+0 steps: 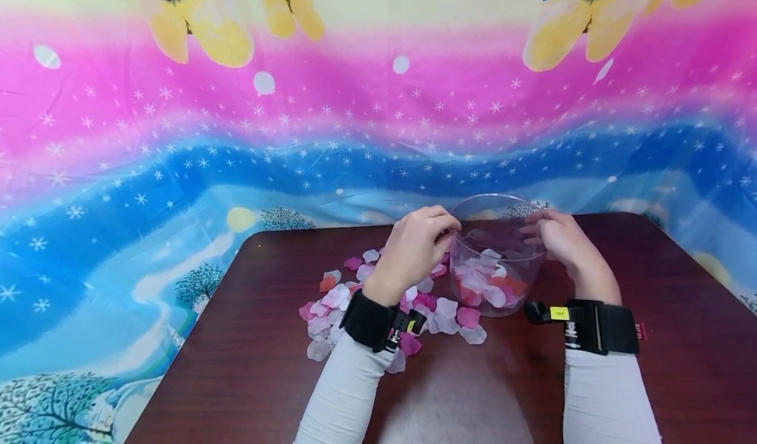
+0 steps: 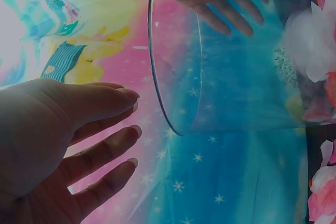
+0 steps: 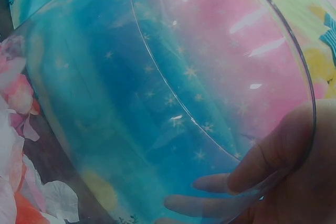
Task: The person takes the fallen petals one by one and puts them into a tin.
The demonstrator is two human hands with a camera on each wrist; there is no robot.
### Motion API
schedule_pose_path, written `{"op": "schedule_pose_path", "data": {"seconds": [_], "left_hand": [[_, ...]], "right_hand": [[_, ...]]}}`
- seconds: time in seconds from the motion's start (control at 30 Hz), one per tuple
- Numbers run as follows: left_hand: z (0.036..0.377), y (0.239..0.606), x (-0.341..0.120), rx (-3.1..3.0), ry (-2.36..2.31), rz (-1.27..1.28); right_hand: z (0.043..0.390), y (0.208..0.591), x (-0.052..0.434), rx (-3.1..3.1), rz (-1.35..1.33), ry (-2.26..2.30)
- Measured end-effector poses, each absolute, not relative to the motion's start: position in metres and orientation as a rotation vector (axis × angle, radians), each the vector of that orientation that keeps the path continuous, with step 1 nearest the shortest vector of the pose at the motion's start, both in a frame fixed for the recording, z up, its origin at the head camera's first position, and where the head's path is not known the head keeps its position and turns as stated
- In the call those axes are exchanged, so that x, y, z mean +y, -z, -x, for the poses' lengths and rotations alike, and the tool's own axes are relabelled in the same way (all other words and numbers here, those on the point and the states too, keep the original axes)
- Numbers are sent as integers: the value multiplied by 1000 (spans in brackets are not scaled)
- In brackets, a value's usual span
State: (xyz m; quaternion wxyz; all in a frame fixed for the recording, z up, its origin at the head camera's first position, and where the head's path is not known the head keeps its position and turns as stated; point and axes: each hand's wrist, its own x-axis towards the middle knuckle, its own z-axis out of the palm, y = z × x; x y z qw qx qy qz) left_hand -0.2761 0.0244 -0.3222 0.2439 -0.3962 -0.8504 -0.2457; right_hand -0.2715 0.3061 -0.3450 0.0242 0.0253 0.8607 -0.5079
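A clear, wide-mouthed container stands on the table with pink, white and orange artificial petals inside. My left hand is at the left of its rim; in the left wrist view the left hand's fingertips are apart from the rim, holding nothing. At the right side is my right hand, its fingers extended along the clear wall. Seen through that wall in the right wrist view, the right hand has loosely straight fingers; whether they touch the container I cannot tell.
Loose petals in pink, white and orange lie in a spread pile left of the container, partly hidden by the left forearm. The dark wooden table ends at a patterned backdrop of blue and pink.
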Motion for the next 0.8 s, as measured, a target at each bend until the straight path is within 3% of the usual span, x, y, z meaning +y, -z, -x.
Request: {"op": "schedule_pose_path", "data": {"seconds": [0.47,0.8], "left_hand": [[307,336,-26,-2716,836,983],[322,362,-35,-3062,793,876]], "right_hand": [[271,345,306,2680,-79,1575],[271,346,306,2677,-83,1568]]}}
